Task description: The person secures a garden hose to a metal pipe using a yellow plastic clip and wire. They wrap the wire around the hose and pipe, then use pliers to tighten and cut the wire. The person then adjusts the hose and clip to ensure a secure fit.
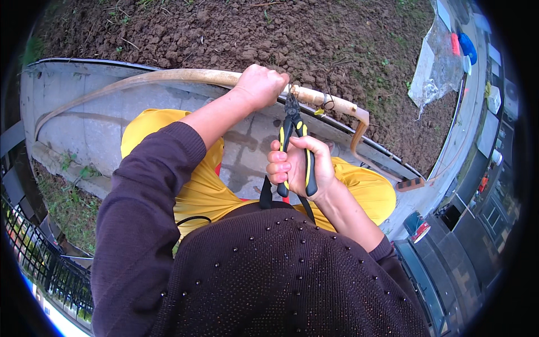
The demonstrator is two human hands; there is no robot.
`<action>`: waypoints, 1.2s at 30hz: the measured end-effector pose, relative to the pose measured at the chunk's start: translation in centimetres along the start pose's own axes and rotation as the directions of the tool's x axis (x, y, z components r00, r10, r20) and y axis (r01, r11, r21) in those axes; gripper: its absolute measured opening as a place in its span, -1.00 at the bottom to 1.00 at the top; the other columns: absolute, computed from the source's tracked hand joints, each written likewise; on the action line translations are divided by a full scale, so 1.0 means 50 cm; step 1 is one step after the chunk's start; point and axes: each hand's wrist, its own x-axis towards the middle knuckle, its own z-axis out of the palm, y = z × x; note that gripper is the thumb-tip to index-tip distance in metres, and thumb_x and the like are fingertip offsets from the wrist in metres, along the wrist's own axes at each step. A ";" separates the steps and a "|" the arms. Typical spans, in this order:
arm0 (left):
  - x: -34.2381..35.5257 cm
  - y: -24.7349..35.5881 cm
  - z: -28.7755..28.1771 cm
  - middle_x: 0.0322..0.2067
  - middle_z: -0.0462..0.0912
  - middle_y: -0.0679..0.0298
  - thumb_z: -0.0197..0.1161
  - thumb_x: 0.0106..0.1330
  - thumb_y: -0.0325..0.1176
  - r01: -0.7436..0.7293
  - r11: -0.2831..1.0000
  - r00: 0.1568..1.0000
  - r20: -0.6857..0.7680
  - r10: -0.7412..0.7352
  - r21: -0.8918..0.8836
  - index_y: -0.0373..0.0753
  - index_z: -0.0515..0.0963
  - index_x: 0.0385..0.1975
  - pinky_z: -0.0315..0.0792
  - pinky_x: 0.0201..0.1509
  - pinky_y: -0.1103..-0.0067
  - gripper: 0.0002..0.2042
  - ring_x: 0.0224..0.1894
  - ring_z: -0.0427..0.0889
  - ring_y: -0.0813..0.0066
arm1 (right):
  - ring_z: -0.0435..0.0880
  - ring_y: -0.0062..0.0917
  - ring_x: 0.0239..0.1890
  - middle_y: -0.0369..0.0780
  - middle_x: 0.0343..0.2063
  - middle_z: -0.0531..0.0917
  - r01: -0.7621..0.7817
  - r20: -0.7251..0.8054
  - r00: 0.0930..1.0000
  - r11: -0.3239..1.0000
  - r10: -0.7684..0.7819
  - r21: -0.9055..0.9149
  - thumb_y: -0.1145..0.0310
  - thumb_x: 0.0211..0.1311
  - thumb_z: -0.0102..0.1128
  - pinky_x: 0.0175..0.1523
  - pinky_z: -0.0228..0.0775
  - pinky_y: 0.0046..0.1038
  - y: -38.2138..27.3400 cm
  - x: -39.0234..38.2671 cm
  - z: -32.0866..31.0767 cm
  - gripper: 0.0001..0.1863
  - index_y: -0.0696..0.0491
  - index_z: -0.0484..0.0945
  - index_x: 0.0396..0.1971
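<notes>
My left hand [261, 87] is closed around a pale, dirty hose [174, 76] that lies along the edge of the soil bed. In my right hand [314, 165] are pliers [292, 110] with black and yellow handles, held upright, the handles spread a little apart. Their jaws reach the hose just right of my left fist, at a joint bound with thin dark wire [328, 101]. Whether the jaws pinch the wire is too small to tell. Beyond the joint a pale pipe section [337, 103] runs right and bends down at its end.
Brown, clumpy soil [224, 33] fills the far side, behind a low edging. Clear plastic sheeting [435, 64] and a blue item [467, 48] lie at the far right. A brick [410, 184] rests near the bed's right corner. Concrete paving [247, 146] lies between my yellow-clad knees.
</notes>
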 end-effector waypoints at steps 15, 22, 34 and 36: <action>-0.002 0.010 -0.016 -0.45 0.74 0.20 0.22 0.11 -0.37 -0.009 1.000 0.987 0.161 0.008 0.006 -0.13 0.64 -0.41 0.58 -0.28 0.35 -0.91 -0.34 0.76 0.25 | 0.37 -0.55 -0.45 -0.28 -0.44 0.39 -0.126 -0.177 0.979 0.986 0.106 -0.105 0.18 0.15 0.06 -0.27 0.28 -0.40 -0.034 -0.025 0.002 -0.69 0.08 0.33 -0.25; -0.002 0.002 0.004 -0.47 0.71 0.15 0.21 0.07 -0.41 -0.062 0.997 0.982 0.175 0.070 -0.049 -0.10 0.63 -0.44 0.56 -0.32 0.29 -0.90 -0.36 0.73 0.18 | 0.38 -0.55 -0.45 -0.27 -0.45 0.41 -0.266 -0.295 0.936 0.934 0.191 -0.239 0.18 0.18 0.08 -0.24 0.29 -0.38 -0.067 -0.047 0.007 -0.71 0.06 0.32 -0.26; 0.000 0.015 -0.040 -0.38 0.74 0.26 0.18 0.20 -0.35 -0.041 0.998 0.959 0.284 0.024 0.055 -0.10 0.68 -0.34 0.59 -0.21 0.39 -0.86 -0.26 0.76 0.30 | 0.41 -0.50 -0.38 -0.23 -0.38 0.43 -0.192 -0.230 0.962 0.964 0.148 -0.186 0.15 0.23 0.08 -0.15 0.32 -0.34 -0.047 -0.041 0.033 -0.67 0.10 0.36 -0.21; 0.001 0.015 -0.044 -0.38 0.75 0.27 0.17 0.21 -0.35 -0.068 0.994 0.953 0.299 0.038 0.090 -0.10 0.68 -0.33 0.59 -0.20 0.40 -0.86 -0.25 0.76 0.31 | 0.42 -0.49 -0.34 -0.23 -0.36 0.43 -0.185 -0.201 0.968 0.971 0.153 -0.152 0.14 0.24 0.08 -0.13 0.31 -0.34 -0.043 -0.040 0.036 -0.66 0.11 0.36 -0.20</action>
